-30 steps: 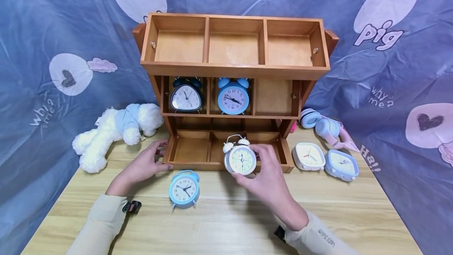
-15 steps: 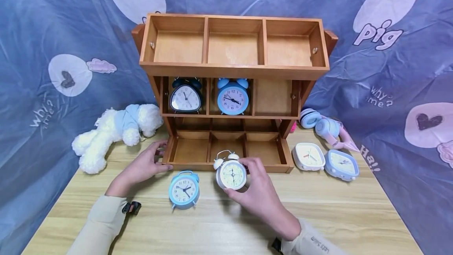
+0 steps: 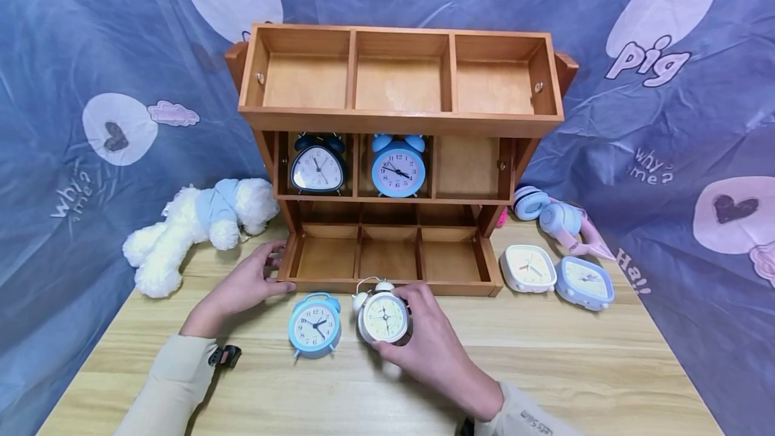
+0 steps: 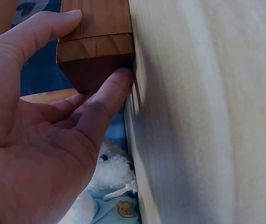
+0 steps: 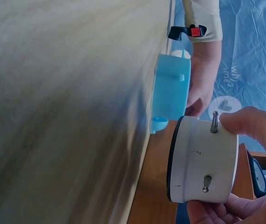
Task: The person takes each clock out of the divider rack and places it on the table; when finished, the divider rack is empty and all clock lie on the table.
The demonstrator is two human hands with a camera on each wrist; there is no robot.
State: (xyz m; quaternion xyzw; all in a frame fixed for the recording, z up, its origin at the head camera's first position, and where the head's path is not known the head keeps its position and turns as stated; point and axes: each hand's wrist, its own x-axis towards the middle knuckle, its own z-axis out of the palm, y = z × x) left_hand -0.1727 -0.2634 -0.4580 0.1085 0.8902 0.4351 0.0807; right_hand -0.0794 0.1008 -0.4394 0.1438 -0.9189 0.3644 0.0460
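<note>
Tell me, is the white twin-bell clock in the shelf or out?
Out: the right hand holds the white twin-bell clock before the shelf.

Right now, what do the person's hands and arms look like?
The left hand and right hand are bare. The left sleeve and right sleeve are pale beige, the right bearing dark lettering. A black device sits at each wrist, the left with a red patch.

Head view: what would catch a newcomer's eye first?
Probably the wooden rack in the centre, with a dark clock and a blue clock in its middle row. Next, the white twin-bell clock in the right hand, before the rack, beside a light-blue clock on the table. Then the fluffy white toy at left.
</note>
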